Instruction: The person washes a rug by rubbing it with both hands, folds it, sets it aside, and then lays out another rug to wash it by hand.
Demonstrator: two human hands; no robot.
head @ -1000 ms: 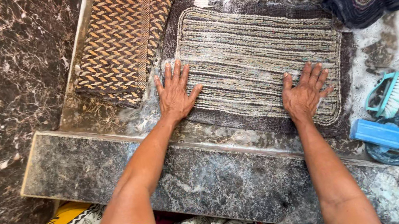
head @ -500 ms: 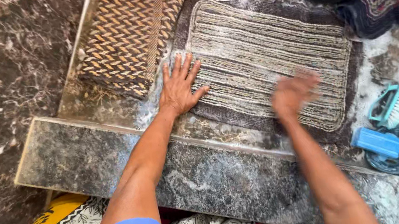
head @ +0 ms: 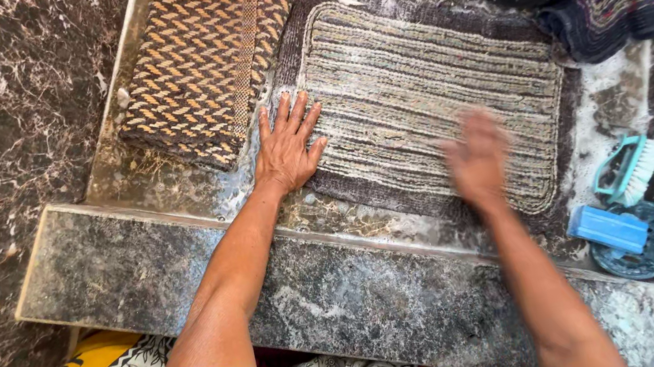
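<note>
Wet slab (head: 164, 172), hands on mat (head: 428, 94)

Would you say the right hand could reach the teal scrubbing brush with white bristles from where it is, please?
Probably yes. The right hand is over the striped grey woven mat, and the teal scrubbing brush lies just to its right on the wet stone with nothing between them.

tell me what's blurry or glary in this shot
Head view: the right hand is smeared by motion blur over the mat; the left hand is sharp, flat on the mat's edge; soft glare shows on the wet slab and stone ledge; the brush is crisp.
</note>
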